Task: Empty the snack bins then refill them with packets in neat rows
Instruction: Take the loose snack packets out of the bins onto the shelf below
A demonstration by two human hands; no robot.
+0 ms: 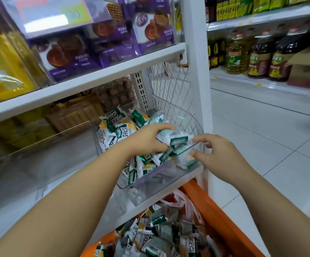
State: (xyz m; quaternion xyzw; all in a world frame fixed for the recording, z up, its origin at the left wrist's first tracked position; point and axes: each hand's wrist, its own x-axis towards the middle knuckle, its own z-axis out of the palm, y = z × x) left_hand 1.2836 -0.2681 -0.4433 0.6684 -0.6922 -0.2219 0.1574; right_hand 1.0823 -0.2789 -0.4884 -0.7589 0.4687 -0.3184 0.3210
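Your left hand [146, 140] is clamped on a bunch [174, 140] of green-and-white packets, fingers curled over the top and thumb below, holding it above the bin's [132, 184] front rim. Your right hand [217, 156] sits at 3 o'clock of that bunch. Its thumb and forefinger are spread apart and grip nothing, with the tips just beside the packets and the bin's front right corner. I cannot tell whether they touch.

The clear bin stands on the lower shelf, and loose packets [117, 130] are heaped in it towards 11 o'clock of your left hand. More lie along the bottom near the front wall.

At 6 o'clock of the bin an orange crate [215, 210] holds a jumbled pile [150, 236] of the same packets, with a thin plastic bag at its back edge.

At 12 o'clock the upper shelf [87, 84] carries purple packs [150, 28]. A wire mesh [170, 84] closes the bin's bay at 1 o'clock. At 2 o'clock, across the aisle, oil bottles [258, 58] stand beside a cardboard box [308, 67].
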